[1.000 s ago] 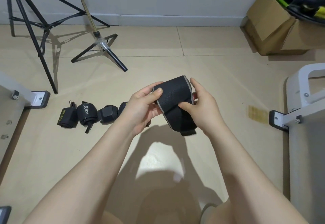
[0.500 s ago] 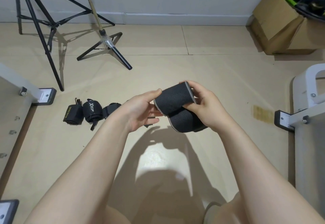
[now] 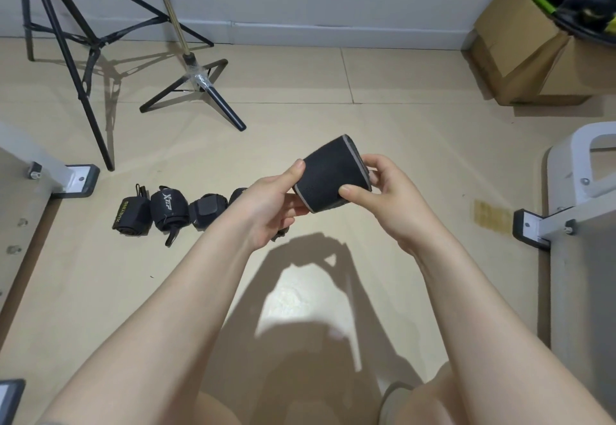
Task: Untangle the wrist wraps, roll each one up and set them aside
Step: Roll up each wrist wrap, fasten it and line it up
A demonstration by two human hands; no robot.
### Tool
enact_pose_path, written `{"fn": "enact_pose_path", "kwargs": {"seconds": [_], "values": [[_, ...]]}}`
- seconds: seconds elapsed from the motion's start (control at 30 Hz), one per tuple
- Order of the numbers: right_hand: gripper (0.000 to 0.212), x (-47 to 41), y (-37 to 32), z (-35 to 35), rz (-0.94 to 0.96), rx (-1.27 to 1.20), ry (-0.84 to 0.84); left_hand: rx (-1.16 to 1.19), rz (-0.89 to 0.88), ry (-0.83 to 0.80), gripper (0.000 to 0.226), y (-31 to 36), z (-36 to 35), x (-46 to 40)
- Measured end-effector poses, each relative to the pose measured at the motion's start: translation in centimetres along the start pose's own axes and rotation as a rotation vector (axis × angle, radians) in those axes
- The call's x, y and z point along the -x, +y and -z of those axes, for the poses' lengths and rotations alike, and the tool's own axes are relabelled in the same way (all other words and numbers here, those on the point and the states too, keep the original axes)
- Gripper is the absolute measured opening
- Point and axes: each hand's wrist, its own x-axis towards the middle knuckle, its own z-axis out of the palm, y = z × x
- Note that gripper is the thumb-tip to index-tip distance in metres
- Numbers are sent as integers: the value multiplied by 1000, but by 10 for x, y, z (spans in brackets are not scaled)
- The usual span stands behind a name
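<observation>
Rolled tighter now than half a second back: loose lower loop gone, tail taken up into one compact black elastic wrist wrap roll with grey edging [image 3: 333, 176], lifted a little higher above the floor. Clamped from both ends, left hand [image 3: 266, 206] with thumb on the near-left rim and fingers curled beneath, right hand [image 3: 383, 201] with thumb pressed on the lower right face and fingers curved round the far end. Held in the air between the two grips, well above the beige tiled floor [image 3: 416, 144], touching nothing else. Long axis of the roll running from lower left to upper right, grey edge stripes marking each end, left end nearer the body. Whether the hook-and-loop tab is fastened, impossible to tell from here. Down and to the left of the left grip, near but apart, a row of black rolled wrist wraps already set on the floor [image 3: 170, 211], the row running left to right, its right end hidden behind the left wrist. Judged next: finished roll to be carried leftward and down to the open right end of that row, so left hand the nearer one, right free to let go. Farther out, black tripod legs [image 3: 80, 67], brown cardboard box [image 3: 520, 57], white metal frame foot [image 3: 546, 224].
</observation>
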Motion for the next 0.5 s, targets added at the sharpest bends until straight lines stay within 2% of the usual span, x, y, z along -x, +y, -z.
{"fn": "enact_pose_path", "kwargs": {"seconds": [0.1, 0.3, 0.4, 0.5], "values": [[37, 1, -1, -1, 30, -2, 50, 62, 26, -19, 34, 2, -1, 1], [31, -1, 1, 2, 47, 14, 62, 49, -79, -67, 13, 2, -2, 1], [30, -1, -1, 2, 42, -54, 25, 99, -50, -47, 19, 0, -2, -2], [31, -2, -4, 2, 76, -118, 35, 251, 80, -122, 35, 2, 4, -3]]}}
